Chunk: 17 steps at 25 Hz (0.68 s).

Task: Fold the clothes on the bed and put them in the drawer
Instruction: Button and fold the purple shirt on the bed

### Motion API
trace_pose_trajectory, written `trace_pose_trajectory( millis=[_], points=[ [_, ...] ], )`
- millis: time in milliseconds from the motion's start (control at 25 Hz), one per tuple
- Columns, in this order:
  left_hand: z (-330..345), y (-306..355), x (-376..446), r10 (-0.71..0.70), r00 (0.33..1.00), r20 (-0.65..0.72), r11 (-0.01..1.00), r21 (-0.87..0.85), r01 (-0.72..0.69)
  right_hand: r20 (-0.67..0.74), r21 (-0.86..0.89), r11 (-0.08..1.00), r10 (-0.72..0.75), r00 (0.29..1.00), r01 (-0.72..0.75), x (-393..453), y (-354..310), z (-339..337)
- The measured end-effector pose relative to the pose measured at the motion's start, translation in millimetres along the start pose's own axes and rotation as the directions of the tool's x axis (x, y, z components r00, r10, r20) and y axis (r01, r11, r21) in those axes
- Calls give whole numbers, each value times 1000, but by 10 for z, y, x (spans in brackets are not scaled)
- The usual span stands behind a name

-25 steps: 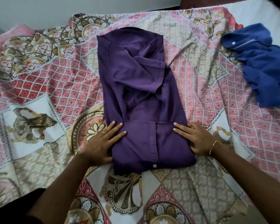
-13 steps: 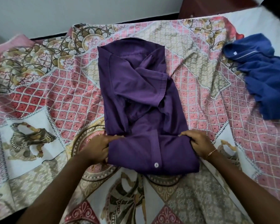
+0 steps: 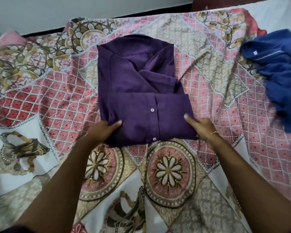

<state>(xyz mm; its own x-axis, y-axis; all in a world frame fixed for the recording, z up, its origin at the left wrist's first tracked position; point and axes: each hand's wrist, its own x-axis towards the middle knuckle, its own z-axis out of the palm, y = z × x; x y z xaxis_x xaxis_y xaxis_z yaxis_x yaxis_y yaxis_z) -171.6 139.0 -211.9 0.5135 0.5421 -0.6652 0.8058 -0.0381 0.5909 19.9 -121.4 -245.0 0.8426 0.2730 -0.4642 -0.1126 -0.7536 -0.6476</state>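
Both hands grip folded purple shirt (image 3: 141,98); buttons up.

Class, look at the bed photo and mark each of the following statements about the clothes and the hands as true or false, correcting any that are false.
1. The dark purple button-up shirt lies in the middle of the patterned bedspread. True.
2. Both hands hold the purple shirt's near folded part. True: the left hand grips its left edge, the right hand its right edge.
3. The crumpled blue garment is neatly folded beside the shirt. False: it lies unfolded at the bed's right side, apart from the shirt.
4. The shirt shows no buttons. False: two white buttons are visible.
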Motion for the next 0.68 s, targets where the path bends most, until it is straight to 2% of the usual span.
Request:
trace_pose_trajectory(
  millis=[80, 120, 160, 200, 240, 280, 320, 440, 520, 560, 600, 680],
  points=[
    [-30, -47, 6, -35, 999, -14, 998, -56, 35, -29, -181, 980, -90, 996, 83, -8, -9, 5],
    [-46, -61, -2, -53, 998, -21, 995, -81, 51, -68, -212, 973, -106, 992, 90, 9, -41, -3],
    [-62, -61, 11, -33, 995, -95, 999, -44, 29, -127, -178, 979, -117, 985, 94, 24, -90, -16],
    [-71, -59, 32, 35, 969, -244, 999, 41, -25, -192, -122, 987, -129, 973, 107, 36, -152, -19],
    [-66, -26, 39, 117, 907, -404, 990, 122, -73, -239, -69, 989, -147, 960, 134, 58, -215, -6],
    [-46, 20, 44, 185, 843, -505, 978, 179, -107, -251, -48, 985, -170, 953, 163, 99, -273, 25],
    [-7, 72, 70, 234, 808, -541, 967, 216, -135, -243, -53, 980, -201, 949, 193, 146, -337, 76],
    [175, 184, 178, 270, 803, -532, 960, 217, -180, -222, 3, 973, -224, 949, 231, 232, -462, 239],
    [184, 186, 246, 163, 810, -563, 984, 36, -173, -260, 16, 953, -289, 921, 304, 230, -494, 249],
    [148, 166, 266, 127, 811, -571, 985, -25, -172, -297, -56, 922, -383, 875, 384, 221, -480, 213],
    [105, 131, 271, 136, 805, -578, 984, -18, -179, -306, -150, 872, -489, 817, 466, 224, -440, 142],
    [-11, 82, 279, 306, 762, -571, 952, 190, -240, -251, -307, 768, -635, 730, 562, 296, -351, -8]
  ],
)
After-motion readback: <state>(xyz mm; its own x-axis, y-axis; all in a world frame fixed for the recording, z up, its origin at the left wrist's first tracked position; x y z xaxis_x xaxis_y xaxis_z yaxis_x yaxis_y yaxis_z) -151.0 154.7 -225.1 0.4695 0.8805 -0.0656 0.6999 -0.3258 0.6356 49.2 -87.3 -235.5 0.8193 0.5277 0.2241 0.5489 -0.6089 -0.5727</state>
